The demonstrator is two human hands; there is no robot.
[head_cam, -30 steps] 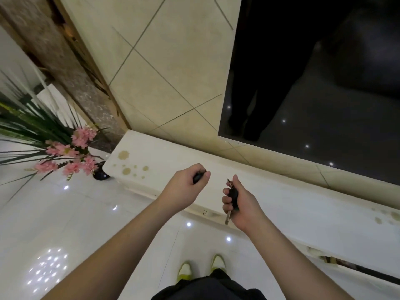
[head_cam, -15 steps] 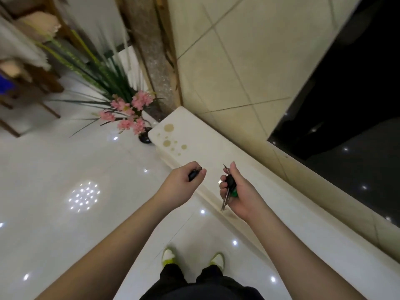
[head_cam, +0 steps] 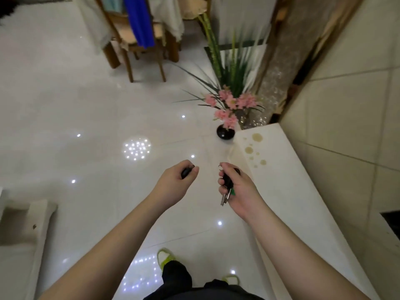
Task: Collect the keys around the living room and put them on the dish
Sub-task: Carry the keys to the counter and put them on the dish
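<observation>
1. The left hand was curled round a dark key; the right hand gripped a key bunch, blades hanging below.
2. No dish was in view.
3. Best to carry both low and gripped firmly.

Two hands are in view, each closed around something. The left hand grips one black key fob, its end poking out above the thumb. The right hand grips one bunch of keys: below the fist two metal blades hang side by side, one green tag shows beside them, and one small ring sticks out above the knuckles. How many keys the bunch holds in all cannot be told.
</observation>
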